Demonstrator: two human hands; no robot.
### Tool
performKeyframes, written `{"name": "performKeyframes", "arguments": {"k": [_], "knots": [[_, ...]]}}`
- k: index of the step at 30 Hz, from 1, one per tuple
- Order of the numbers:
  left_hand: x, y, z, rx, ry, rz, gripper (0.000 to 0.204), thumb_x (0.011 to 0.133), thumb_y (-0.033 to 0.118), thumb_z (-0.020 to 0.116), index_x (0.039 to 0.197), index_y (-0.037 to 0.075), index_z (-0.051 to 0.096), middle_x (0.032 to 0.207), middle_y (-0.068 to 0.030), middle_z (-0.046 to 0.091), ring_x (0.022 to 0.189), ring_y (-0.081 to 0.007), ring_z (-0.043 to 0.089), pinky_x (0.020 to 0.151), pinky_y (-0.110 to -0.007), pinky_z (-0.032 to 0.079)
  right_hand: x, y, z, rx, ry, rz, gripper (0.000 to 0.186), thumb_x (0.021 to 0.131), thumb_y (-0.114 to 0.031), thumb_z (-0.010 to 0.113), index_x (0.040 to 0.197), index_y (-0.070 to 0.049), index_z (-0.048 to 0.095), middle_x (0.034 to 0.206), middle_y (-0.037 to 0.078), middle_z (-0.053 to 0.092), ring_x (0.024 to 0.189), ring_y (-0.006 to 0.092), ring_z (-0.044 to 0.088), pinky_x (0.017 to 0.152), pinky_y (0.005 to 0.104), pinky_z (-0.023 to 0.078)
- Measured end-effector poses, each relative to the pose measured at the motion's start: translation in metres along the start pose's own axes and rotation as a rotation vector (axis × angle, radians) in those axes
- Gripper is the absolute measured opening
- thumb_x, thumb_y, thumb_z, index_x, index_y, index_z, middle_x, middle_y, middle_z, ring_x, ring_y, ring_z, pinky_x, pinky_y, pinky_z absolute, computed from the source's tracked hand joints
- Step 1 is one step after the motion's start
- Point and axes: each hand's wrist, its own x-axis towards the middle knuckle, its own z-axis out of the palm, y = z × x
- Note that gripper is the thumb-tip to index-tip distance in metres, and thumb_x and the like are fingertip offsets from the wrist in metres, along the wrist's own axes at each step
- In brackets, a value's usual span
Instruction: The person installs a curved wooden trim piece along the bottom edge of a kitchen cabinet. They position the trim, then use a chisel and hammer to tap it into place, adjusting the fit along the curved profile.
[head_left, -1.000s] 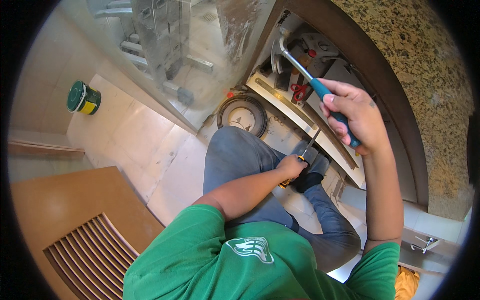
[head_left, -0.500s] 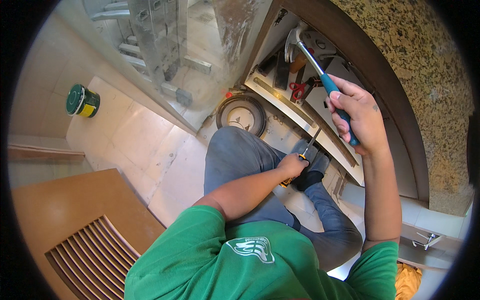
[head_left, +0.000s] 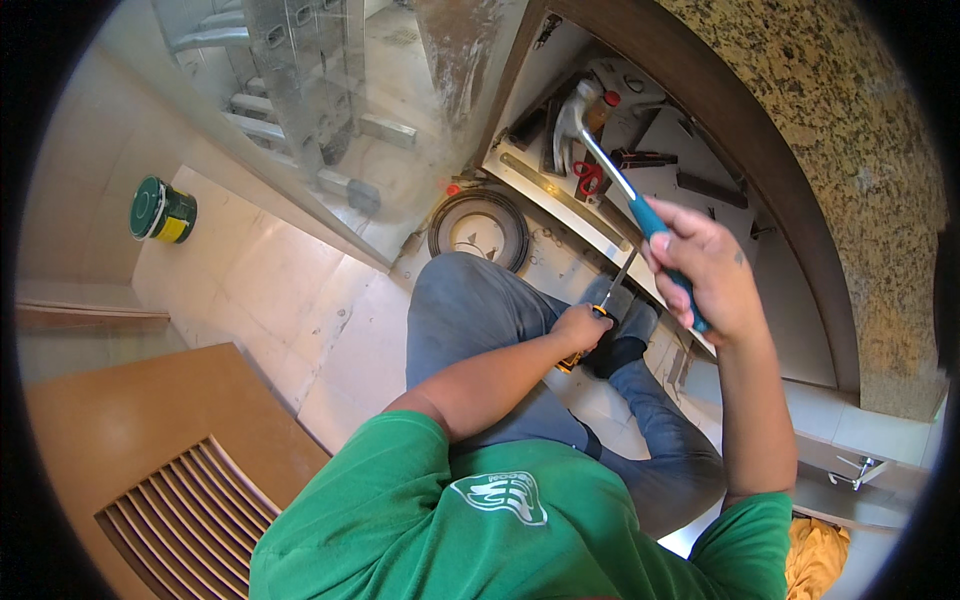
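My right hand (head_left: 708, 268) is wrapped round the teal grip of a claw hammer (head_left: 612, 170), its metal head up and to the left over the open cabinet. Lower down, between my knees, my left hand (head_left: 583, 328) grips a screwdriver (head_left: 619, 282) with a black and yellow handle. Its thin shank points up toward the white front edge (head_left: 552, 204) of the cabinet floor; whether the tip touches that edge, I cannot tell. A long metal strip (head_left: 540, 178) lies along the edge. The hammer head is well apart from the screwdriver.
Red-handled scissors (head_left: 588, 180), a red-capped bottle (head_left: 610, 99) and several dark tools lie in the cabinet. A speckled stone counter (head_left: 800, 110) curves overhead at right. Beside my knee is a coil (head_left: 519, 235); farther left stand a green bucket (head_left: 150, 208) and a slatted wooden door (head_left: 140, 400).
My right hand has come down and slightly left with the hammer, its head now lower and nearer the scissors. My left hand and the screwdriver have barely moved.
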Motion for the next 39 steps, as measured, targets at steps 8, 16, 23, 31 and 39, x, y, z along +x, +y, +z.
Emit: {"name": "performKeyframes", "arguments": {"k": [8, 16, 23, 31, 39], "knots": [[0.002, 0.0, 0.004, -0.415, 0.061, 0.04, 0.04, 0.093, 0.036, 0.072, 0.097, -0.001, 0.059, 0.067, -0.0101, 0.068, 0.059, -0.0199, 0.068, 0.054, -0.035, 0.052, -0.086, 0.167, -0.011, -0.148, 0.414, -0.416, 0.038, 0.098, -0.021, 0.065, 0.125, 0.003, 0.053, 0.071, 0.002, 0.053, 0.046, 0.0098, 0.048, 0.042, 0.026, 0.041], [-0.013, -0.001, 0.033, -0.554, -0.255, 0.221, 0.037, 0.1, 0.04, 0.064, 0.099, 0.003, 0.063, 0.093, -0.0135, 0.076, 0.086, -0.0173, 0.071, 0.08, -0.031, 0.054, -0.14, 0.293, -0.017, 0.509, 0.642, 0.291, 0.021, 0.099, -0.022, 0.069, 0.106, -0.004, 0.061, 0.077, 0.003, 0.056, 0.067, 0.0158, 0.058, 0.053, 0.0276, 0.047], [-0.046, -0.013, 0.068, -0.1, -0.301, 0.239, 0.057, 0.103, 0.055, 0.056, 0.116, 0.0, 0.064, 0.105, -0.0083, 0.073, 0.097, -0.0139, 0.064, 0.088, -0.031, 0.051, -0.145, 0.328, -0.028, 0.949, 0.361, 0.128, 0.063, 0.1, -0.033, 0.065, 0.153, -0.013, 0.039, 0.132, 0.018, 0.062, 0.109, 0.0335, 0.067, 0.089, 0.0535, 0.055], [-0.05, 0.007, 0.033, 0.432, -0.23, 0.44, 0.061, 0.104, 0.056, 0.053, 0.121, -0.001, 0.062, 0.108, -0.0143, 0.072, 0.101, -0.0201, 0.066, 0.09, -0.037, 0.053, -0.147, 0.359, -0.027, 0.992, 0.304, 0.067, 0.061, 0.094, -0.016, 0.068, 0.148, -0.003, 0.044, 0.116, 0.021, 0.069, 0.092, 0.031, 0.071, 0.075, 0.0427, 0.061], [-0.031, 0.201, -0.185, -0.941, 0.376, 0.821, 0.043, 0.108, 0.029, 0.047, 0.138, -0.002, 0.049, 0.144, -0.0191, 0.056, 0.136, -0.0342, 0.052, 0.114, -0.051, 0.044, -0.148, 0.388, -0.033, 1.075, 0.363, 0.036, 0.051, 0.098, -0.012, 0.061, 0.145, 0.0, 0.046, 0.111, 0.022, 0.07, 0.088, 0.0303, 0.07, 0.072, 0.0419, 0.061]]}}
